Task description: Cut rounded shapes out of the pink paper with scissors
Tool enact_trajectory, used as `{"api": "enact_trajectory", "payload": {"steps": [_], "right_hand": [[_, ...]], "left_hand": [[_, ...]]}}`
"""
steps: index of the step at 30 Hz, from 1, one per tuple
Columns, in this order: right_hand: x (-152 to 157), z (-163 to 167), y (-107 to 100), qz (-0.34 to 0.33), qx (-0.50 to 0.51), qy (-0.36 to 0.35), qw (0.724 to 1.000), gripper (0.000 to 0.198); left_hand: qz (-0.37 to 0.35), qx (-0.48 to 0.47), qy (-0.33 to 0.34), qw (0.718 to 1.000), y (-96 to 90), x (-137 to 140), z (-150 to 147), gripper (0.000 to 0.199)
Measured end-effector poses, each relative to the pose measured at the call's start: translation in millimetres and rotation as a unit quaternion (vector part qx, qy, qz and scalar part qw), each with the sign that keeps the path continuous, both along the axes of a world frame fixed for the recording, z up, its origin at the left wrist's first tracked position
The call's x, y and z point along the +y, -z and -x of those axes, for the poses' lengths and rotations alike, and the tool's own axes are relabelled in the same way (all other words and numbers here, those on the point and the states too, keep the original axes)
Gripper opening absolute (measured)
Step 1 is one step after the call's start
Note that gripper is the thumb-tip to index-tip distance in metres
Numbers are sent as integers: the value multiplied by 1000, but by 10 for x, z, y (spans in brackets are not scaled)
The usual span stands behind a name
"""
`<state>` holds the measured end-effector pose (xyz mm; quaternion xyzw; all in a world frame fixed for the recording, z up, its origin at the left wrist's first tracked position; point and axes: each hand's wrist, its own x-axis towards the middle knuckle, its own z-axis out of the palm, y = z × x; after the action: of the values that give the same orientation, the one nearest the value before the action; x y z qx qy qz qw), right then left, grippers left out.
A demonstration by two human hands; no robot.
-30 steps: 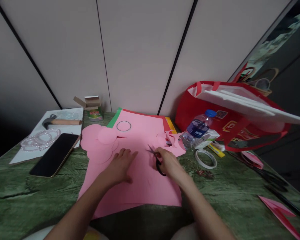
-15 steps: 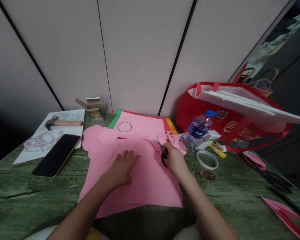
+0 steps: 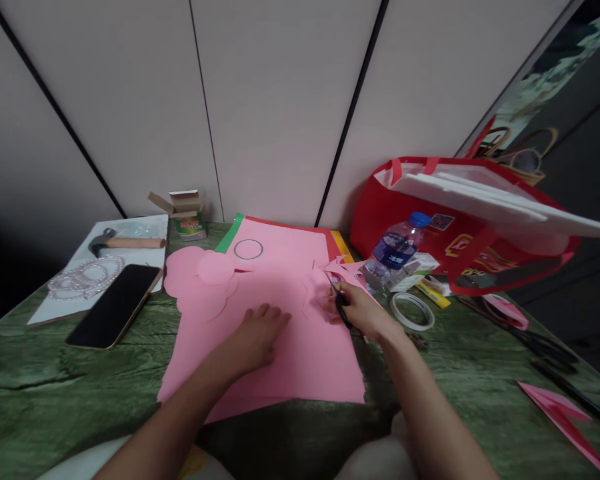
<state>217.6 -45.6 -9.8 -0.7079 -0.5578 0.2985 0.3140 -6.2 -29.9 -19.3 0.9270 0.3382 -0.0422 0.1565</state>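
Note:
My left hand (image 3: 263, 331) lies on a large sheet of pink paper (image 3: 295, 373), palm down with its fingers stretched out. My right hand (image 3: 363, 308) is closed around black-handled scissors (image 3: 343, 308), whose blades point up and left over the sheet's right side. Several pink paper scraps (image 3: 347, 269) lie around and beyond the blades. Cut pink circles (image 3: 216, 268) are stacked at the sheet's upper left. Behind, a pink sheet with a drawn circle (image 3: 249, 249) rests on red, green and yellow paper.
On the left are a phone (image 3: 115, 307), a hammer (image 3: 130, 243), bead strings (image 3: 86, 279) and a small open box (image 3: 187, 217). A water bottle (image 3: 397, 250), a tape roll (image 3: 413, 311) and a red bag (image 3: 385, 190) with white boards stand or lie on the right.
My right hand has shifted a little to the right with the scissors, now over the scraps by the sheet's edge. My left hand has slid slightly to the right on the paper.

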Motion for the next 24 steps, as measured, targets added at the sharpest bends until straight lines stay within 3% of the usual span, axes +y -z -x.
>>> {"api": "enact_trajectory", "payload": {"steps": [6,9,12,15,24], "right_hand": [[22,-121,113,73,127,-6,989,12],[31,-178,130,94,168,1,981,15],[36,-194,145,105,203,-3,974,22],[38,-183,147,114,231,-13,966,29],[-3,-79,4,56,282,-133,949,37]], "left_hand": [[-13,-22,-13,1000,-84,32,-22,53],[-10,-49,25,998,-92,-6,-67,51],[-19,-83,78,993,-44,-43,-111,57],[-34,-82,84,993,22,-46,-120,64],[-19,-89,85,992,43,-56,-110,75]]}}
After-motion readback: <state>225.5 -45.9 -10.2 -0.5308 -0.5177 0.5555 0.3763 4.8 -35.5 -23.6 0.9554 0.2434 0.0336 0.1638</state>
